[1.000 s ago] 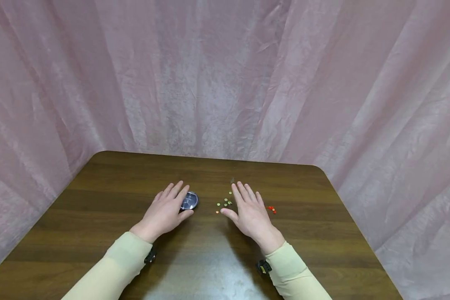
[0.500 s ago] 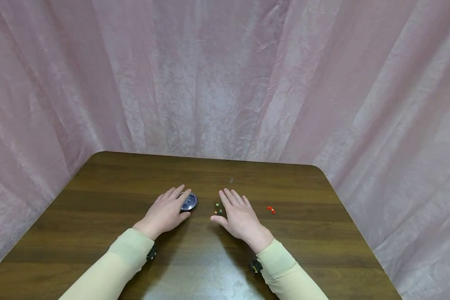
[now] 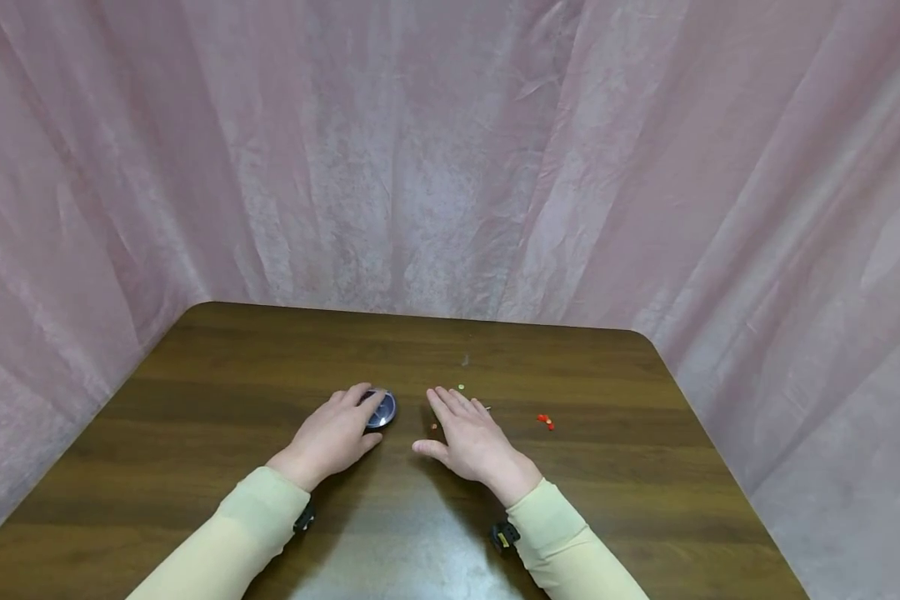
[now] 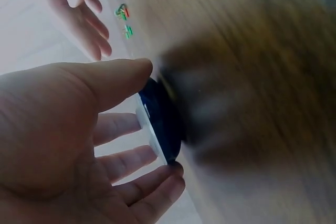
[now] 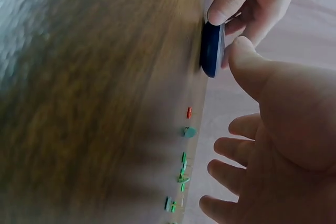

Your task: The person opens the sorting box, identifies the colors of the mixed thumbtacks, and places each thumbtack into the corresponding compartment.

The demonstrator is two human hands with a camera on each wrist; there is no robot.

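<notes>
Inside brown table's [image 3: 232, 358] far edge, left hand [image 3: 327, 437]: grips round dark-blue case [image 3: 384, 409].
Right hand [image 3: 468, 437]: fingers straight.
Round-headed green tacks [image 5: 189, 132]: we judge ungathered.

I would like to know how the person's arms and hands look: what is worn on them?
The left sleeve and right sleeve are long, plain and pale yellow-green. The left hand and right hand wear no gloves, and no rings show. Near the sleeve ends sit a small black left device and a similar right device with a yellow mark.
</notes>
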